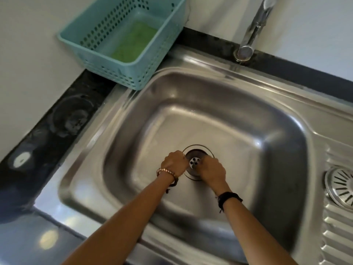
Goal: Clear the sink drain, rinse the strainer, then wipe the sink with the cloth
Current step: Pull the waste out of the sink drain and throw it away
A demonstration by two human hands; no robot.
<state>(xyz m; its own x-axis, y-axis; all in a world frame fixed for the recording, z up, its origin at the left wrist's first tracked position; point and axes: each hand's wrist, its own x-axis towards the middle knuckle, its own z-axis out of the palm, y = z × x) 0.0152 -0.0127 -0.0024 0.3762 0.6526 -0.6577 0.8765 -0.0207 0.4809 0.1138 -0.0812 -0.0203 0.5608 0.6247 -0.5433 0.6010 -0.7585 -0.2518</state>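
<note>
Both my hands are down in the steel sink (238, 131) at its drain (197, 150). My left hand (174, 162), with a bead bracelet on the wrist, is curled with its knuckles against the drain's left rim; its fingers are hidden. My right hand (212, 170), with a dark wristband, pinches a small perforated metal insert (194, 162) in the drain opening. The round slotted strainer (341, 185) lies on the ribbed drainboard at the right edge. A green cloth (133, 42) lies inside a teal basket (76, 38) at the back left.
A chrome tap (254, 27) rises at the back, its spout out of frame and no water running. Black countertop (47, 131) borders the sink's left and back edges. White walls stand behind. The picture is slightly blurred.
</note>
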